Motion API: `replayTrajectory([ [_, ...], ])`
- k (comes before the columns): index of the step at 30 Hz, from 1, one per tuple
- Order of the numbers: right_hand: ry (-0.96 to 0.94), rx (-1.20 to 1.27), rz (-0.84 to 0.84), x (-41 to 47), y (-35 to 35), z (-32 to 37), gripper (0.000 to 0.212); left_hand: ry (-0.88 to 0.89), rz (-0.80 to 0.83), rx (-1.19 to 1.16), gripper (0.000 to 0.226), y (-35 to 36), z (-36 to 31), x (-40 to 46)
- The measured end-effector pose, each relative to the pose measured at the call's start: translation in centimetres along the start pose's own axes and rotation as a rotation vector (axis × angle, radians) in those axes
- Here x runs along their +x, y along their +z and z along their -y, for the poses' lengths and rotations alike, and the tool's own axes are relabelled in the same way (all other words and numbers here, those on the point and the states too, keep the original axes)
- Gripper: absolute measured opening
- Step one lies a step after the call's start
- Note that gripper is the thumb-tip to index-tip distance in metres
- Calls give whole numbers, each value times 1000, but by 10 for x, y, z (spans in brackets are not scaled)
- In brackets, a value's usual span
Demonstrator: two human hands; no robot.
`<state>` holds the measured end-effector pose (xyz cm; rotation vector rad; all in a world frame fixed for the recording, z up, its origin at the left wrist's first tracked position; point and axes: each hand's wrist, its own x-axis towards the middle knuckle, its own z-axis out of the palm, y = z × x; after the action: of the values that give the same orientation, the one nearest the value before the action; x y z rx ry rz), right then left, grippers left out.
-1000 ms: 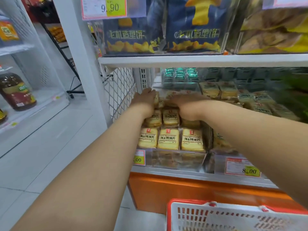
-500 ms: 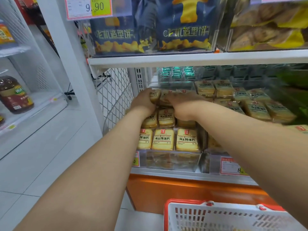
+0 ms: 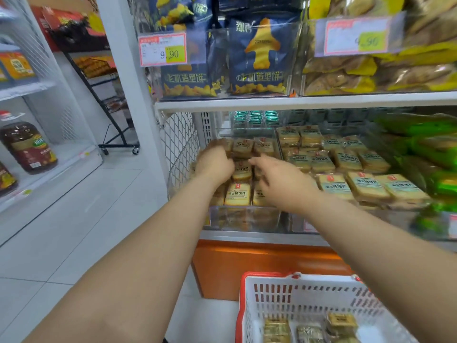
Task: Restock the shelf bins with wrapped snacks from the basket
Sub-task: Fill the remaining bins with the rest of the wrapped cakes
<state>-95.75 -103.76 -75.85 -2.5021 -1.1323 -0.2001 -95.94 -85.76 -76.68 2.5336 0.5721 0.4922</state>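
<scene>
Left hand (image 3: 214,162) is way in at the far-left clear bin (image 3: 243,219) on the lower shelf, fingers curled down onto the wrapped snacks (image 3: 238,193) at the back of the stack. It's blurry, so I honestly can't tell if it's pinching a packet or just pressing on the pile. Right hand (image 3: 279,178) hovers just beside it over the same bin, fingers loosely spread and pointing left toward the middle rows, nothing in it that I can see.

The bin is packed with those yellowish packets with dark lettering, lined up in three columns and running back toward the shelf wall. Right next to it, a second bin (image 3: 356,184) holds similar packets with pale blue-green labels, and further right there's a heap of green bags (image 3: 425,154), pretty smeared.

Above, the upper shelf (image 3: 296,101) carries dark blue bags (image 3: 257,58) with a yellow plane shape on them, a price tag (image 3: 162,49) reading 9.90 stuck on the clear front, and bags of brownish crackers (image 3: 371,73) off to the right.

Down on the floor, right below the arms, sits the white basket (image 3: 304,298) with a red rim, a few wrapped packets (image 3: 342,323) lying in the bottom. Over on the left there's another shelf with a big bottle of oil (image 3: 28,147).
</scene>
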Motion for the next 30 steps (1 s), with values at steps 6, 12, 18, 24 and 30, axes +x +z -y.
replayTrajectory([
  [6, 77, 178, -97, -111, 30, 9, 41, 291, -423, -288, 36, 9, -27, -125],
  [12, 324, 363, 54, -197, 90, -17, 26, 104, -89, -341, 26, 95, -10, -241],
  [18, 561, 281, 456, -270, 149, -69, 15, -64, 320, -238, 25, 167, 13, -323],
  [24, 832, 184, 570, -313, 181, -120, 15, -56, 513, -166, 26, 203, 17, -347],
  [30, 1141, 260, 256, -285, 204, -166, 41, -103, 566, -174, 27, 226, 14, -345],
])
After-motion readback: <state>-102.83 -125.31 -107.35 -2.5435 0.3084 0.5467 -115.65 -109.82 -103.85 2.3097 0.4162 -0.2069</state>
